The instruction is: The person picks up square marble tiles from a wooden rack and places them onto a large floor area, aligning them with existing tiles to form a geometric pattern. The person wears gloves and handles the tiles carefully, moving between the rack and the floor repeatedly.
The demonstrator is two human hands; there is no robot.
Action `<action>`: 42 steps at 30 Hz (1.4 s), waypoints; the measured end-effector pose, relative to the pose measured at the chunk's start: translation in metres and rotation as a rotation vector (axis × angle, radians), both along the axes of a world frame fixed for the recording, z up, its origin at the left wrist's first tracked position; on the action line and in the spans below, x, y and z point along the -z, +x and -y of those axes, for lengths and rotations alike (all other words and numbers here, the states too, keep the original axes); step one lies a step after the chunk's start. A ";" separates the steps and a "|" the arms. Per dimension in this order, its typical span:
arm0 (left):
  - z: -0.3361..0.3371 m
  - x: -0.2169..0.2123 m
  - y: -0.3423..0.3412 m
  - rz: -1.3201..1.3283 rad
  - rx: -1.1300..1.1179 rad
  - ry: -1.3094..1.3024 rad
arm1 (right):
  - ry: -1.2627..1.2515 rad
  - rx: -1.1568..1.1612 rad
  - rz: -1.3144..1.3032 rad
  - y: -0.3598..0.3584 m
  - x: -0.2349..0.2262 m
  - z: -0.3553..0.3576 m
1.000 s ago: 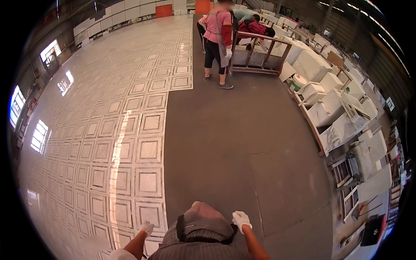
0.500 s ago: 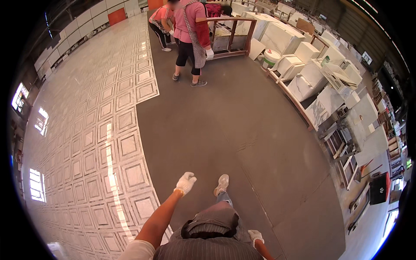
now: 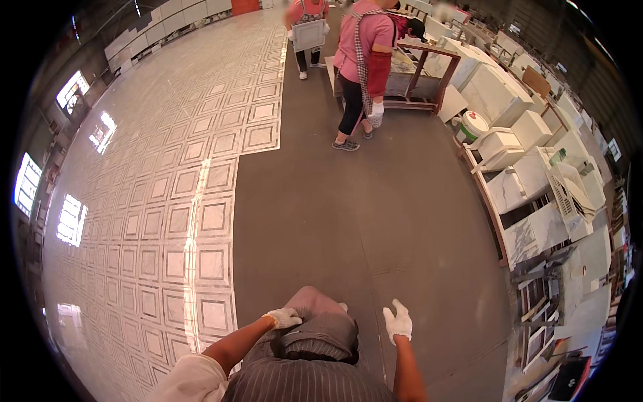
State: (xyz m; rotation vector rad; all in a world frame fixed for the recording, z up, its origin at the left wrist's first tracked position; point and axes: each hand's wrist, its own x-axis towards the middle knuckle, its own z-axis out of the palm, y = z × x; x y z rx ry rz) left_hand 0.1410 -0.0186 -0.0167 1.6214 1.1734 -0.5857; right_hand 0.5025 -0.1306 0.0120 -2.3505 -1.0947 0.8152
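Note:
My left hand point(image 3: 283, 317), in a white knitted glove, hangs low beside my thigh in front of my dark striped apron point(image 3: 315, 345). Its fingers lie loosely stretched, and nothing shows in it. Out to the right, my right hand point(image 3: 398, 320), gloved alike, is raised above the dark grey floor point(image 3: 321, 214) with thumb and fingers apart, holding nothing. Ahead, a co-worker in a pink top point(image 3: 355, 47) stands beside a brown frame rack point(image 3: 442, 80). Farther off, another person in pink carries a square pale tile with a grey border point(image 3: 309, 37) in both gloved hands.
Polished tiles with square borders point(image 3: 214, 214) cover the left side, their stepped edge meeting the grey floor. Along the right stand marble slabs and blocks point(image 3: 495, 90) on a low brown pallet point(image 3: 483, 204), a white-and-green bucket point(image 3: 472, 127) and a plastic basket point(image 3: 569, 197).
My left hand has drawn back to my thigh, while my right hand has swung forward and opened. I have moved ahead; the farther person has turned, and the tile now shows.

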 end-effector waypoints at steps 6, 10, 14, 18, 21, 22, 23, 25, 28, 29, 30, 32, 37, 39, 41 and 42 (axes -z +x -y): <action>-0.029 0.014 0.044 -0.212 0.277 -0.045 | -0.122 -0.083 -0.312 -0.023 0.025 -0.061; -0.057 0.023 0.046 -0.158 0.301 -0.035 | -0.309 -0.399 -0.430 -0.062 0.058 -0.055; -0.084 0.002 0.039 -0.033 0.267 -0.160 | -0.536 -0.536 -0.464 -0.079 0.057 -0.065; -0.087 -0.003 0.040 -0.221 0.335 -0.145 | -0.559 -0.555 -0.434 -0.076 0.072 -0.075; -0.081 0.005 0.034 -0.290 0.336 -0.106 | -0.684 -0.559 -0.397 -0.087 0.067 -0.083; -0.078 0.010 0.032 -0.305 0.320 -0.098 | -0.729 -0.535 -0.394 -0.093 0.067 -0.086; -0.073 0.017 0.031 -0.326 0.302 -0.099 | -0.779 -0.515 -0.399 -0.101 0.072 -0.085; -0.059 0.028 0.034 -0.352 0.260 -0.089 | -0.866 -0.511 -0.363 -0.111 0.087 -0.084; -0.054 0.055 0.039 -0.461 0.257 -0.065 | -1.005 -0.482 -0.297 -0.141 0.117 -0.076; -0.045 0.063 0.043 -0.499 0.268 -0.081 | -1.072 -0.484 -0.242 -0.152 0.110 -0.079; -0.033 0.073 0.044 -0.511 0.281 -0.049 | -1.098 -0.517 -0.142 -0.164 0.104 -0.082; -0.026 0.084 0.041 -0.525 0.290 0.017 | -1.090 -0.533 -0.069 -0.172 0.115 -0.073; -0.018 0.112 0.043 -0.570 0.378 0.084 | -1.004 -0.383 0.024 -0.184 0.144 -0.074; -0.018 0.118 0.045 -0.557 0.378 0.070 | -0.999 -0.342 -0.003 -0.181 0.146 -0.078; -0.018 0.122 0.044 -0.573 0.361 0.043 | -0.990 -0.356 -0.006 -0.179 0.150 -0.075; -0.020 0.121 0.044 -0.572 0.362 0.030 | -0.999 -0.356 -0.016 -0.178 0.148 -0.080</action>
